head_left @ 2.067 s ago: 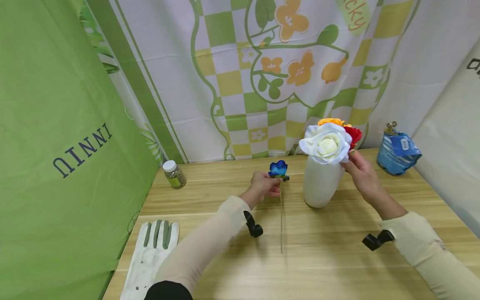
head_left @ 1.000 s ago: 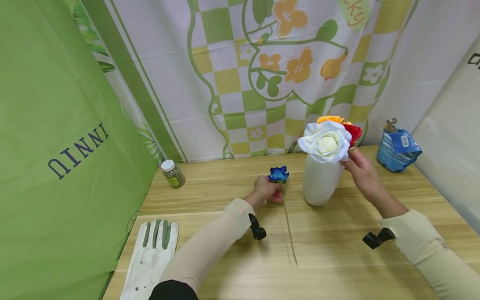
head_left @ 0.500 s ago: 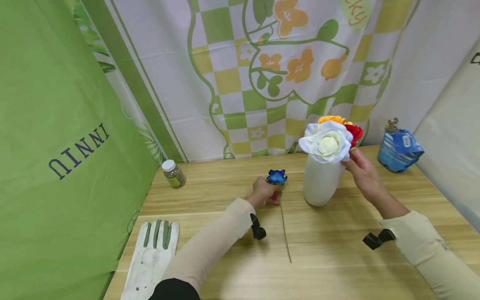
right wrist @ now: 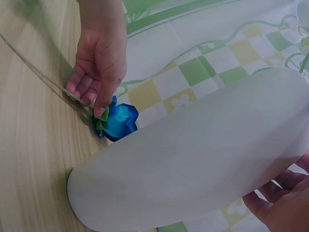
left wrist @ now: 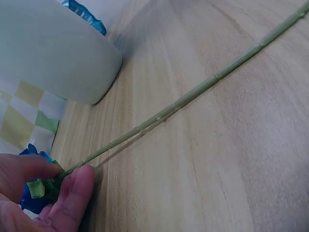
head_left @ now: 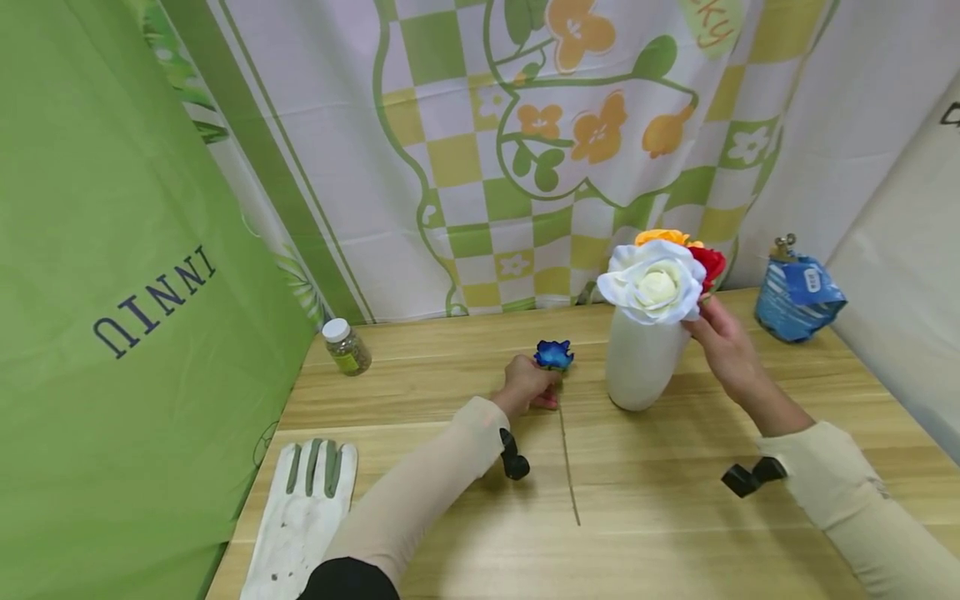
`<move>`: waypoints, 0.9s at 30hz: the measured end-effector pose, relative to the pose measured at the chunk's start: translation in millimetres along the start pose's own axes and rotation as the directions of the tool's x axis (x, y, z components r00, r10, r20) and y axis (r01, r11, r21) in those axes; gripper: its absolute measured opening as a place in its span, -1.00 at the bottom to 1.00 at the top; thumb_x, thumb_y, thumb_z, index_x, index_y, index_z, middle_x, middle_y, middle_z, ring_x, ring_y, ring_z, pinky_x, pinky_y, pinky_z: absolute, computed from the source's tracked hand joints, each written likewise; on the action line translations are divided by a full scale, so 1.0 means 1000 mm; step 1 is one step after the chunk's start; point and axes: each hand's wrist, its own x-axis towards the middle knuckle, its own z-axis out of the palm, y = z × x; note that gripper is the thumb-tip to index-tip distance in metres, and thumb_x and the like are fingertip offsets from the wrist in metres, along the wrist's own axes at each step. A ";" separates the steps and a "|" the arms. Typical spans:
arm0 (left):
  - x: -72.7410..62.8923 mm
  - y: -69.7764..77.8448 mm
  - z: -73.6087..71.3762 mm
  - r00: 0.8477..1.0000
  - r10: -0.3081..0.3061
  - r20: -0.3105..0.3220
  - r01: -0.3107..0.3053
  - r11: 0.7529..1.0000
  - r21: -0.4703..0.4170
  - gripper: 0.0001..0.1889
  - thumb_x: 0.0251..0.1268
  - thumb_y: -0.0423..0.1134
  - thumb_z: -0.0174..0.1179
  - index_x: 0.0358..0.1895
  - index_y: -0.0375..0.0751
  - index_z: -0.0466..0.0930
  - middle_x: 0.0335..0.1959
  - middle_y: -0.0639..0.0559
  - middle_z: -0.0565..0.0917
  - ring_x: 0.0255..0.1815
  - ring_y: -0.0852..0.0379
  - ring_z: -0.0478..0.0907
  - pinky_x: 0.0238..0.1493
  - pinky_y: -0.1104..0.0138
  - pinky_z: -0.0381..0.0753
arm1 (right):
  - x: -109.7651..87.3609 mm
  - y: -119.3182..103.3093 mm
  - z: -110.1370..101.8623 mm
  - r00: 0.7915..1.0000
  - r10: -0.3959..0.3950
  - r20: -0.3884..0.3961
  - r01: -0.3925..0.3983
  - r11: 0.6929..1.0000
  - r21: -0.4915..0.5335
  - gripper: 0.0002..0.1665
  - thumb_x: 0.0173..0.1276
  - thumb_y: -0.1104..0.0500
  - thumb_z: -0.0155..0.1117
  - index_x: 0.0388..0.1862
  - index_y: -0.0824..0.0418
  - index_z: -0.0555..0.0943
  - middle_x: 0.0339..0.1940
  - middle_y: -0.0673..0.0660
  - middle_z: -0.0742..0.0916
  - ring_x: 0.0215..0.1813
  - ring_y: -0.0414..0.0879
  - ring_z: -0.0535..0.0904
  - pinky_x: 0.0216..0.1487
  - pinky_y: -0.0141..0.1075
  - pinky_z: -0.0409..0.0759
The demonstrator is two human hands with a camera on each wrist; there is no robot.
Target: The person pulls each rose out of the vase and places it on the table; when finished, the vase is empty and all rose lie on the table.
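Drawn slightly nearer the person since two seconds ago, the blue rose [head_left: 553,356], its stem [left wrist: 195,92] swung rightward, is pinched over the worktop [head_left: 450,358] by the left hand [head_left: 527,385]. Beside it, the right hand [head_left: 729,354] grips the white vase [head_left: 643,367].

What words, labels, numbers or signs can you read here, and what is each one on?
"UINNI": green curtain
"cky", cut off at the top edge: patterned curtain
Dark mark, cut off, unreadable: white cloth at right
Jar label: too small to read
Blue bag label: too small to read
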 end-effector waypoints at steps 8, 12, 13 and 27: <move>-0.007 0.001 -0.009 0.997 0.049 0.065 -0.052 0.998 0.048 -0.72 0.15 -0.47 0.29 -0.62 -0.19 0.42 -0.73 -0.03 0.54 -0.82 0.11 0.54 -0.63 0.18 0.74 | -0.001 -0.001 0.001 1.000 -0.002 0.010 0.002 1.000 0.020 -0.59 0.59 0.29 -0.06 0.20 -0.17 0.48 0.15 -0.34 0.59 0.17 -0.46 0.46 0.09 -0.69 0.45; -0.013 0.004 -0.011 0.992 0.098 0.084 -0.109 0.984 0.139 -0.71 0.15 -0.48 0.29 -0.56 -0.16 0.37 -0.77 -0.01 0.53 -0.81 0.12 0.53 -0.60 0.15 0.75 | -0.001 -0.002 0.001 1.000 -0.004 0.009 0.004 1.000 0.025 -0.60 0.59 0.29 -0.06 0.18 -0.17 0.49 0.14 -0.33 0.59 0.15 -0.46 0.46 0.08 -0.68 0.45; -0.014 0.006 -0.010 0.990 0.114 0.087 -0.128 0.978 0.168 -0.72 0.16 -0.47 0.30 -0.53 -0.16 0.37 -0.77 -0.01 0.53 -0.80 0.13 0.53 -0.58 0.14 0.76 | -0.001 -0.002 0.001 1.000 -0.006 0.007 0.006 1.000 0.028 -0.60 0.59 0.29 -0.06 0.17 -0.17 0.49 0.13 -0.33 0.60 0.15 -0.46 0.47 0.08 -0.68 0.46; -0.058 0.067 0.004 0.722 0.539 0.435 -0.685 0.648 0.334 -0.93 0.38 -0.31 0.22 -0.25 -0.22 0.65 -0.45 0.00 0.73 -0.61 0.33 0.61 -0.61 0.46 0.67 | 0.000 -0.001 -0.001 1.000 0.023 0.011 -0.023 1.000 -0.002 -0.66 0.60 0.25 -0.04 0.12 -0.16 0.51 0.16 -0.33 0.57 0.18 -0.47 0.44 0.07 -0.69 0.44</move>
